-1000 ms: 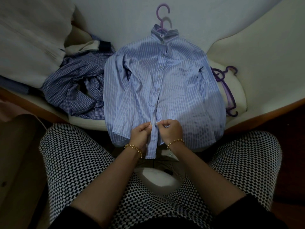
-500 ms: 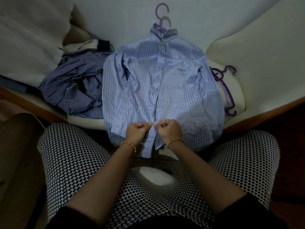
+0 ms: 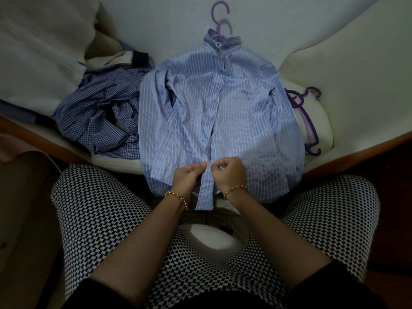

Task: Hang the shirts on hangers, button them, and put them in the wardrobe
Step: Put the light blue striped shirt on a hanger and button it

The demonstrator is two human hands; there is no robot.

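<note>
Cushion: a pale cushion [image 3: 33, 52] fills the far left corner, leaning on the seat back.
Checked shirt: a blue checked shirt [image 3: 98, 117] lies crumpled on the seat. Its right edge is tucked against the striped shirt's left sleeve.
Cream garment: a cream piece with a dark navy band [image 3: 118, 60] lies bunched at the far side of the checked shirt.
Trousers: the person's black-and-white checked trousers [image 3: 100, 219] spread across the near part of the view, knees apart.
Left hand: the left hand [image 3: 187, 177] has its fingers curled, thumb and forefinger pinching the left front edge of the striped shirt low on the placket. A gold bracelet is on the wrist.
Striped shirt: the pale blue striped shirt [image 3: 240, 112] lies flat, front up, in the middle of the seat with its collar far and its hem hanging over the near edge. The placket is closed from the collar down to the hands (below them the fronts hang loose).
Hanger: the lilac hanger hook [image 3: 219, 21] pokes out beyond the collar.
Right hand: the right hand [image 3: 229, 172] is curled, its fingertips pinching the right front edge, meeting the left hand's at the placket.
Spare hangers: purple hangers [image 3: 308, 121] lie on the seat, just right of the shirt.
Seat: the white upholstered seat [image 3: 356, 63] has wooden trim along its near edge.
</note>
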